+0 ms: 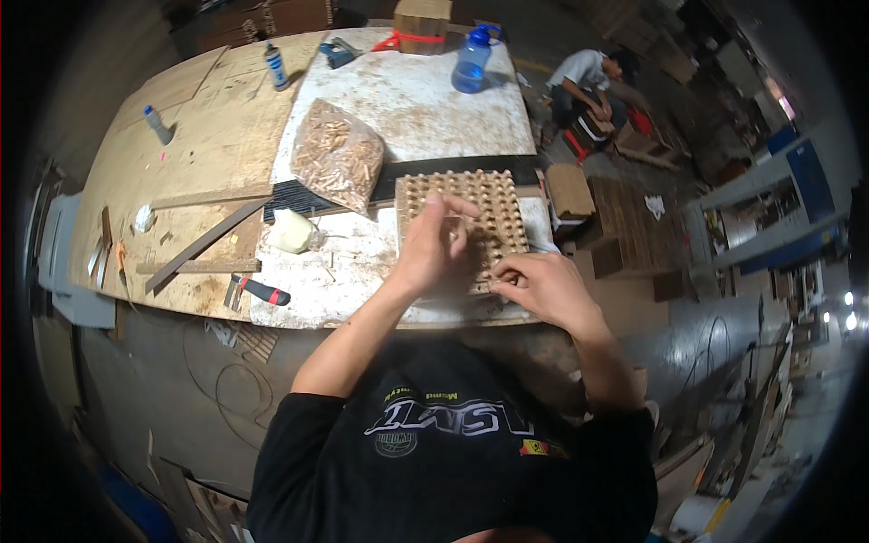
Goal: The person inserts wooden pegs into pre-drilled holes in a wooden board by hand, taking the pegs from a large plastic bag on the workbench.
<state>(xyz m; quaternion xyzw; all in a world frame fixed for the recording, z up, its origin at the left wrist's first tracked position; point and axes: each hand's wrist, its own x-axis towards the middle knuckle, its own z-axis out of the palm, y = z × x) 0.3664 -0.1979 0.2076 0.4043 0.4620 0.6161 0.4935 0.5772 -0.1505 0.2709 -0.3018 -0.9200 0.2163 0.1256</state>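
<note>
A wooden board (493, 204) studded with rows of small wooden dowels lies on the white worktop (416, 100) in front of me. My left hand (434, 242) hovers over the board's left part, fingers curled, pinching what looks like a small dowel. My right hand (541, 285) rests at the board's near right corner, fingertips pressed on its edge. A clear plastic bag of wooden dowels (337, 154) lies to the left, beyond the board.
A white glue bottle (291, 231) lies left of the board; a hammer with red-black grip (258, 290) is near the front edge. A blue water bottle (471, 60) and cardboard box (421, 23) stand at the back. Another person (588, 81) crouches at upper right.
</note>
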